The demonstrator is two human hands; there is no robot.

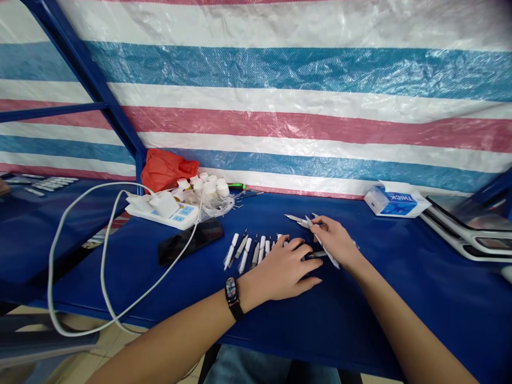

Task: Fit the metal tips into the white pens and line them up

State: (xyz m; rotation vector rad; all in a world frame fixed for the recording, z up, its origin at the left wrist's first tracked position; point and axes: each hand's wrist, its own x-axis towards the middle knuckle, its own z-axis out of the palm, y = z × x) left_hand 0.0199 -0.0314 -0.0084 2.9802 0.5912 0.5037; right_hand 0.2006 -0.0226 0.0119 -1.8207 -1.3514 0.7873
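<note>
My right hand [335, 242] has its fingers closed around a slim, pointed, white-and-grey pen [326, 248], which slants between thumb and fingers. Just beyond the fingertips, more slim pointed pens [295, 218] lie on the blue table [400, 298]. My left hand [282, 269], a dark watch on its wrist, is palm down with fingers spread over the right end of a row of pens. That row has white pens [245, 256] in clear sleeves and grey ones [255, 255] side by side. Whatever lies beneath my left palm is hidden.
At the left are a black phone [192, 240], a white power strip [168, 216] and a looping white cable [104, 266]. White-capped bottles [210, 186] sit beside a red plastic bag [166, 168]. A blue-and-white box [396, 201] and a scale [472, 229] stand right. Striped sheeting hangs behind.
</note>
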